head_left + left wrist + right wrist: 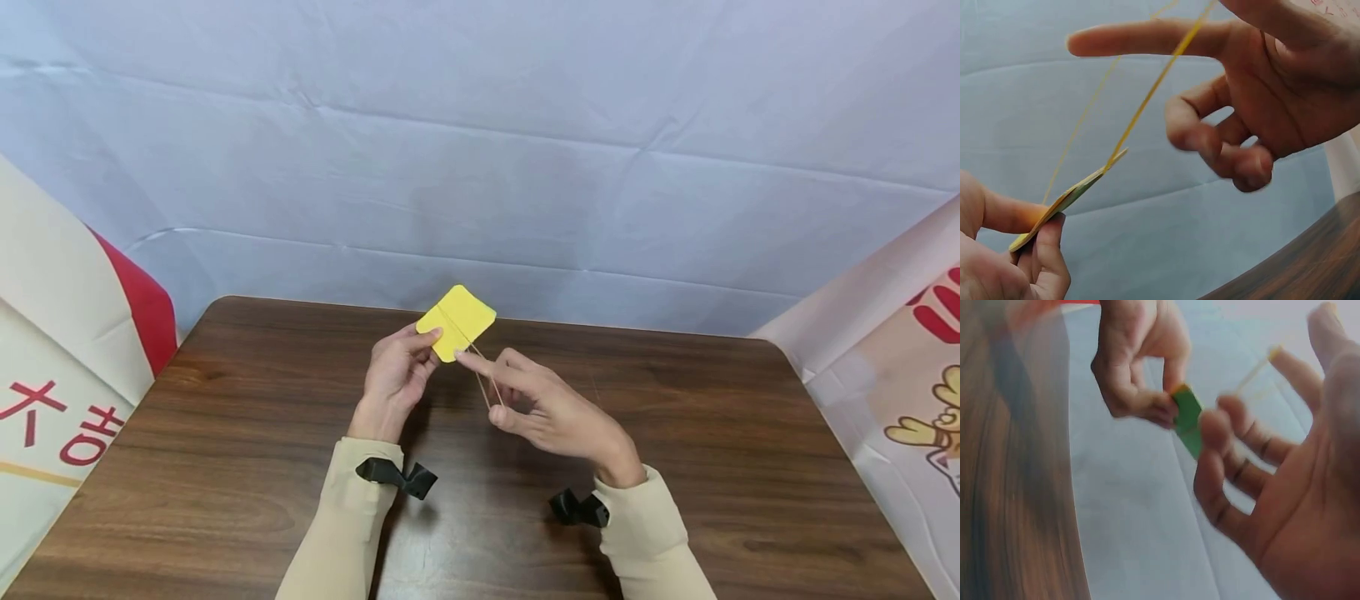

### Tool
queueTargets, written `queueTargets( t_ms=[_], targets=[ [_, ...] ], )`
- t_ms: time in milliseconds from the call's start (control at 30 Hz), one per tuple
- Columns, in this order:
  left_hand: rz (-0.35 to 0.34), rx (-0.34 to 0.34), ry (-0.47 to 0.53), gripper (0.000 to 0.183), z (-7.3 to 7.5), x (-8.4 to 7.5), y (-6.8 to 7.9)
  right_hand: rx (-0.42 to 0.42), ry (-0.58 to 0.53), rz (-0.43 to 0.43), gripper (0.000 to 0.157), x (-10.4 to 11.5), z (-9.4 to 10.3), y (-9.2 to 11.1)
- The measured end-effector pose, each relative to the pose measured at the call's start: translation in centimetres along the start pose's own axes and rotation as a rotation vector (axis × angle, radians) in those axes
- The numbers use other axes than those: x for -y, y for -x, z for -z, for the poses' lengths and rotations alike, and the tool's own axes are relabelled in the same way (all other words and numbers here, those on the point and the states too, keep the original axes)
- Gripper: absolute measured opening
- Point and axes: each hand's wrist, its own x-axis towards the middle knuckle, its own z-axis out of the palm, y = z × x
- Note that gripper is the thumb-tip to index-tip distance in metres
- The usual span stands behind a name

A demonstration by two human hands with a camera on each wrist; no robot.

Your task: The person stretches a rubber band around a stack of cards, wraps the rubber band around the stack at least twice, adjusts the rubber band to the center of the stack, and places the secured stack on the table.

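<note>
My left hand pinches a thin stack of cards by its near corner, thumb on the upper face. The cards have rounded corners, a yellow top, and a green underside in the right wrist view. A tan rubber band lies across the cards and stretches off their edge toward my right hand. Its far end loops at the right thumb. The right index finger points straight out beside the strands, while the other fingers are loosely curled.
Both hands are above a dark brown wooden table. A pale cloth backdrop hangs behind it. Printed banners stand at both sides. Black bows sit at the sleeve cuffs.
</note>
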Motion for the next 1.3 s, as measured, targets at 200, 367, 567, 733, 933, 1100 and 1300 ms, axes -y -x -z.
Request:
queueTargets(
  t_ms=[200,367,567,733,933,1100,1300],
  targets=[
    [-0.003,-0.025,0.104,0.040,0.1,-0.3,0.0,-0.088,0.187,-0.111,0.071,0.1,-0.8,-0.1],
    [-0.036,-0.034,0.157,0.040,-0.2,-0.4,0.3,-0.158,0.383,-0.152,0.072,0.7,-1.2,-0.3],
    [-0.098,-0.016,0.173,0.041,-0.4,-0.6,0.3,-0.185,0.364,-0.168,0.062,0.9,-1.4,-0.3],
    [-0.140,0.036,0.170,0.047,-0.4,-0.6,0.4,-0.212,0.098,-0.152,0.061,0.6,-1.5,-0.4],
    [-0.216,0.117,0.181,0.050,-0.4,-0.4,0.3,-0.266,-0.084,-0.189,0.064,0.2,-1.4,-0.4],
    [-0.291,0.216,0.173,0.047,-0.3,-0.2,0.3,-0.285,-0.182,-0.236,0.070,0.0,-1.2,-0.4],
    [-0.336,0.316,0.140,0.038,-0.2,-0.2,0.5,-0.291,-0.222,-0.241,0.072,-0.3,-0.9,-0.3]
  ],
)
